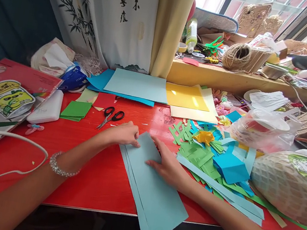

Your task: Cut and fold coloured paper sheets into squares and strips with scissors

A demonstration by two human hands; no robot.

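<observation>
Several light blue paper sheets (155,193) lie slightly fanned in front of me, their near ends jutting past the table's edge. At their far left corner my left hand (127,134) is closed, with the thumb pressed on the top sheet. My right hand (169,164) holds the right side, its thumb on the paper and its fingers along the edge. Black-handled scissors (110,117) rest with parted blades just beyond my left hand. To the right of the sheets are green paper strips (200,158), long light blue strips (220,189) and a folded blue paper piece (231,167).
Green paper squares (75,110) and a red paper piece (104,101) lie left of the scissors. Larger light blue (137,85) and yellow sheets (186,97) lie at the back. A white cable (5,170) loops at left. A net-wrapped bundle (291,185) stands at right.
</observation>
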